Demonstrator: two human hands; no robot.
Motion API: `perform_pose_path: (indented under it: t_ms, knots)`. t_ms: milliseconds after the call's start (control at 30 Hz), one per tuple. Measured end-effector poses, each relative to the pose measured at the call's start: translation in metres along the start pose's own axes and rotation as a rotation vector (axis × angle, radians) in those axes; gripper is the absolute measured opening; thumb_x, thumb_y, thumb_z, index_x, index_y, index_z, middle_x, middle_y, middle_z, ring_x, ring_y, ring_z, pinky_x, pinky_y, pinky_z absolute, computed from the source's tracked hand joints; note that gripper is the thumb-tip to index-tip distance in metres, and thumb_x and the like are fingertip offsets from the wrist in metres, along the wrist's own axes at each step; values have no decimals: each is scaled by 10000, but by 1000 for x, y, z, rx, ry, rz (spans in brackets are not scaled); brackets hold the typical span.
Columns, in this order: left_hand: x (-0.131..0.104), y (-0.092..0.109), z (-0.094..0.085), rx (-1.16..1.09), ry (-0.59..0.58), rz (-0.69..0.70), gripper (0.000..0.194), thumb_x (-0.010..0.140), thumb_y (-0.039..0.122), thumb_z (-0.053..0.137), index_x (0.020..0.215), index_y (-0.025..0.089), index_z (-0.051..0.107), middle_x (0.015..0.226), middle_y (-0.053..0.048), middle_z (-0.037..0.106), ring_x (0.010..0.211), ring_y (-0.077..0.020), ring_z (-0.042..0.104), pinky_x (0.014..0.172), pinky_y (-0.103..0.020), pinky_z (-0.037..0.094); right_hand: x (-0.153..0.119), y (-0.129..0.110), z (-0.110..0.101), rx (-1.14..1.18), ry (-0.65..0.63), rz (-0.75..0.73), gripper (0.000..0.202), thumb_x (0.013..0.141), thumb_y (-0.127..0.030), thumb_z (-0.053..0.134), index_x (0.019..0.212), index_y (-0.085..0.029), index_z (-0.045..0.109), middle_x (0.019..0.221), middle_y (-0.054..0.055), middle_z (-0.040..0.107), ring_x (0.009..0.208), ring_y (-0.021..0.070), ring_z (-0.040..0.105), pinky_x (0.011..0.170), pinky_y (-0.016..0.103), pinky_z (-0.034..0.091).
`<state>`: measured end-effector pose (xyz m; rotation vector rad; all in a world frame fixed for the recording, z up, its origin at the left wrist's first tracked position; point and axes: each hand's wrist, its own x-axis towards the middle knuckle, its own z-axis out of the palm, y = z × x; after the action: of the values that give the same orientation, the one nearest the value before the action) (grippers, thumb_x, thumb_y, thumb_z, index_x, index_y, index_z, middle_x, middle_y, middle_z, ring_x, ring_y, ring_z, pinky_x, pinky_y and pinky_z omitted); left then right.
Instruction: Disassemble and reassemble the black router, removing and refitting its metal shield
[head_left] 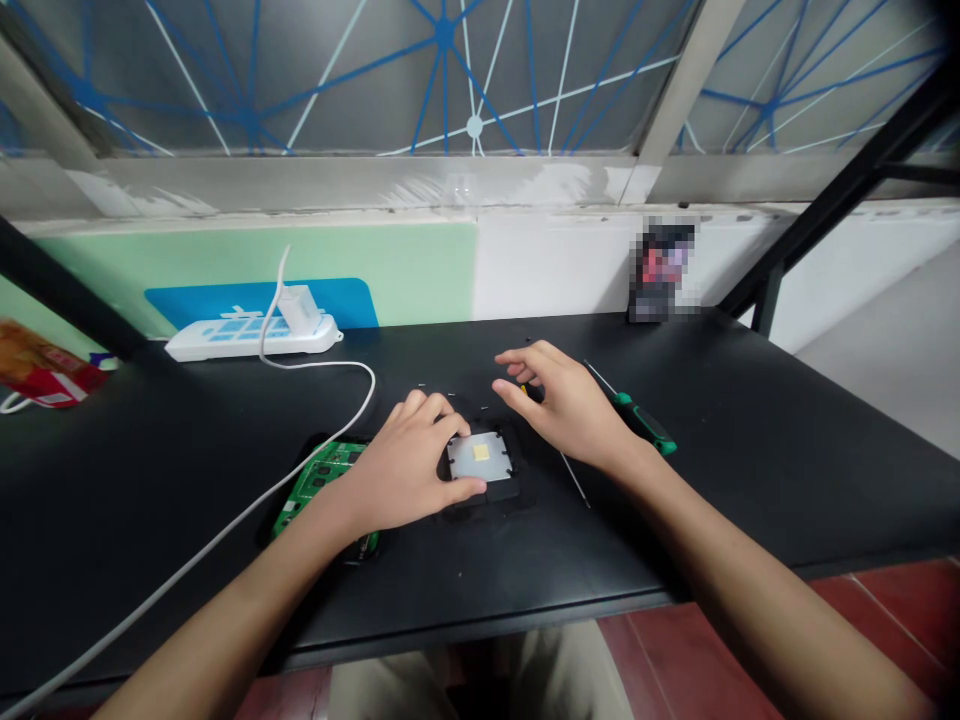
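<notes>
My left hand [420,460] spans the left side of a small black device with a silvery plate [491,465], thumb and fingers at its edges. A pale yellow square [481,453] sits on the plate. My right hand [551,395] hovers to the upper right of the device, its fingers apart and nothing visible between them. Under that hand a thin screwdriver shaft [576,482] shows, with a bit of yellow near the fingers. A green-and-black screwdriver [646,424] lies beyond my right wrist. Partly beneath my left forearm is a green circuit board [319,485].
A white power strip [251,338] with a plugged-in charger stands at the back left; its white cable [202,545] crosses the black table [810,460]. Several tiny screws lie behind the device. A pixelated upright object [660,275] leans at the back right. A red packet [52,370] is far left.
</notes>
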<state>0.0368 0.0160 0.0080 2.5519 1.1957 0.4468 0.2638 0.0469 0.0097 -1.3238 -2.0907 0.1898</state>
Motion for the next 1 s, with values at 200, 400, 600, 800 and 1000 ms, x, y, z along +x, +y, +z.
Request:
perform_pose_path:
  t_ms: [200, 400, 600, 800, 1000]
  knots:
    - [0, 1, -1, 11, -28, 6, 396, 824, 469, 765, 1110, 229, 633, 1087, -67, 580, 1017, -298, 493, 901, -473, 447, -2, 8, 1, -483, -40, 209, 378, 943, -483, 546, 1139, -183, 664, 1052, 131, 699, 794, 271, 720, 639, 393, 549]
    - [0, 0, -2, -17, -24, -10, 395, 843, 470, 749, 1140, 238, 631, 1117, -69, 579, 1040, -300, 492, 926, -481, 455, -3, 12, 1, -576, -159, 277, 419, 938, -555, 513, 1047, -183, 673, 1015, 165, 730, 806, 327, 741, 647, 449, 564]
    - [0, -1, -2, -14, -11, -17, 411, 853, 464, 737, 1170, 227, 625, 1143, -74, 572, 1057, -302, 481, 951, -495, 447, -2, 10, 0, -547, -252, 307, 367, 931, -516, 529, 1001, -176, 646, 982, 169, 750, 847, 363, 745, 688, 490, 561]
    - [-1, -1, -3, 7, -18, -30, 417, 854, 482, 729, 1158, 217, 625, 1176, -76, 556, 1082, -298, 474, 973, -482, 439, 0, 6, 0, -497, -196, 313, 278, 914, -446, 546, 989, -191, 630, 971, 138, 755, 835, 312, 734, 688, 405, 522]
    - [-1, 2, -6, 22, -52, -43, 365, 860, 460, 736, 1092, 212, 602, 1170, -64, 575, 1087, -289, 479, 968, -457, 422, 7, 6, -11, -98, 101, 302, 239, 881, -414, 626, 953, -186, 642, 754, 37, 706, 646, 175, 641, 620, 300, 457]
